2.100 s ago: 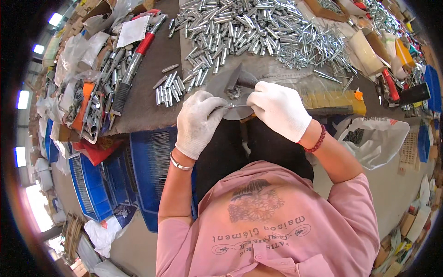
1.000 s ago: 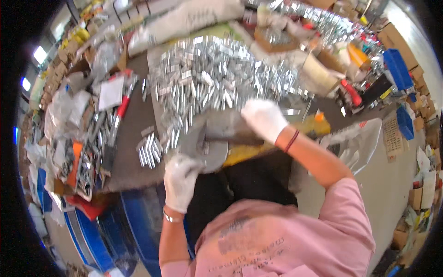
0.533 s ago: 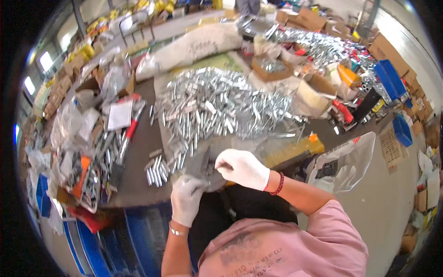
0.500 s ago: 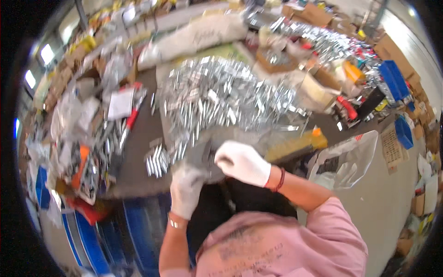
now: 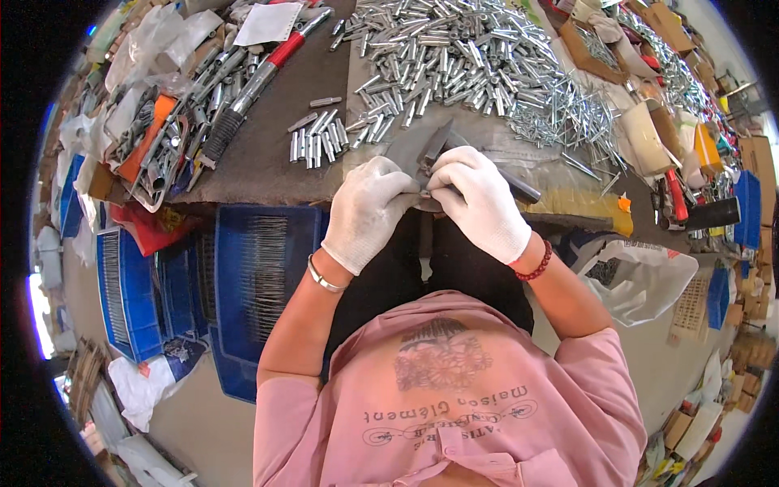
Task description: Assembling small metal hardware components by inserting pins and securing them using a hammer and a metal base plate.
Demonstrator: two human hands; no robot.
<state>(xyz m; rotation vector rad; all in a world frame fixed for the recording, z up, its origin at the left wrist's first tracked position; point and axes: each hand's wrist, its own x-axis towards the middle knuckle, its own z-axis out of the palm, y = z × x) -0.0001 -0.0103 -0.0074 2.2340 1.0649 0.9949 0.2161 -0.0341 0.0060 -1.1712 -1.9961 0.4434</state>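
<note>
Left hand [image 5: 369,213] and right hand [image 5: 480,201] pinch a small metal part [image 5: 424,194] just above the frame's centre; it looks light, stiff and probably slippery, best gripped near its ends.

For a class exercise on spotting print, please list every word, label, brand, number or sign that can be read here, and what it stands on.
Pink shirt: dark lettering beside a flower drawing, upside down in this view; partly legible, wording not copied here.
White bag at right: small marks near its rim, too small to read.
Red bag at left: yellowish marks, too small to read.
White sheet: no writing can be made out.
</note>
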